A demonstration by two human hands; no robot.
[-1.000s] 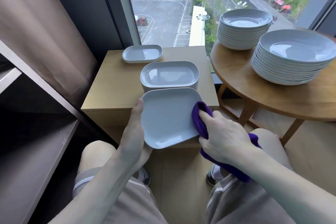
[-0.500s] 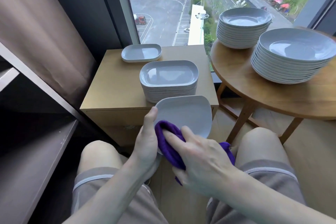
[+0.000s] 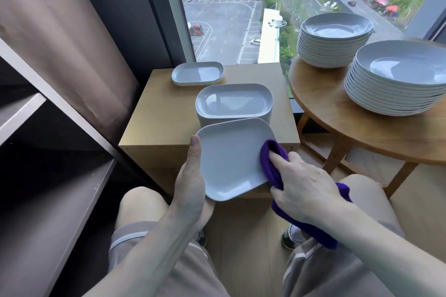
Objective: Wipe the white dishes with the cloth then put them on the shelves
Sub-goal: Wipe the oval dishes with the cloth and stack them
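White dish pinched by left hand; right fingers clutching purple cloth against its edge.

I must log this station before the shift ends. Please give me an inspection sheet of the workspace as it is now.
Surface: wooden cabinet; round wooden table.
Job's things: held dish; purple cloth on its right edge; tall dish stack; low dish stack; two round plate stacks; shelves bare where visible.
Clutter: nothing seen.
Grippers: left hand holds dish; right hand holds cloth.
Cables: nothing seen.
Surroundings: window, curtain.
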